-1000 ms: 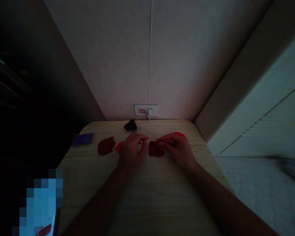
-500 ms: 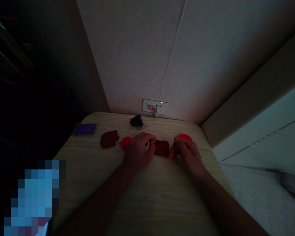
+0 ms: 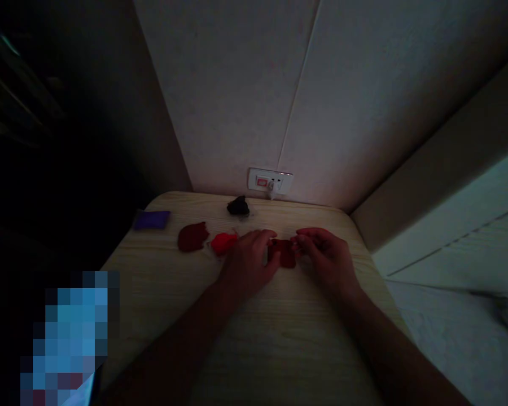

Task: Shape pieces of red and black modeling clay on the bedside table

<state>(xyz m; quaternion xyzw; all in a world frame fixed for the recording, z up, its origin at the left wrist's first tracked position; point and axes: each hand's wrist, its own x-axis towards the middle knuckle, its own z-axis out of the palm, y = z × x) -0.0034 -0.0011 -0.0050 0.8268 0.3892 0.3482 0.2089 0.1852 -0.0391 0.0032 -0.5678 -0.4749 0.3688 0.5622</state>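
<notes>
On the pale wooden table lies a dark red flat piece (image 3: 287, 256), like rolled-out modelling clay, with small dark marks near its top edge. My left hand (image 3: 248, 259) is curled over its left side, thumb and forefinger on the edge. At its upper right corner, my right hand (image 3: 328, 256) has thumb and forefinger closed in a pinch; anything tiny between them is too dark to make out. Left of my left hand sit a bright red lump (image 3: 224, 243) on a clear wrapper and a second dark red flat piece (image 3: 192, 237) with a ragged right edge.
Toward the wall lies a black lump (image 3: 238, 206) on clear wrapping. A purple packet (image 3: 152, 220) is at the table's left edge. The wall socket (image 3: 270, 180) has a plug in it. A pixelated bright screen (image 3: 71, 332) shows at lower left. The light is dim.
My right hand has moved up to the flat piece's right edge. The bright red thing seen beside that hand earlier is now hidden. My left thumb has come onto the piece. The view shifted slightly.
</notes>
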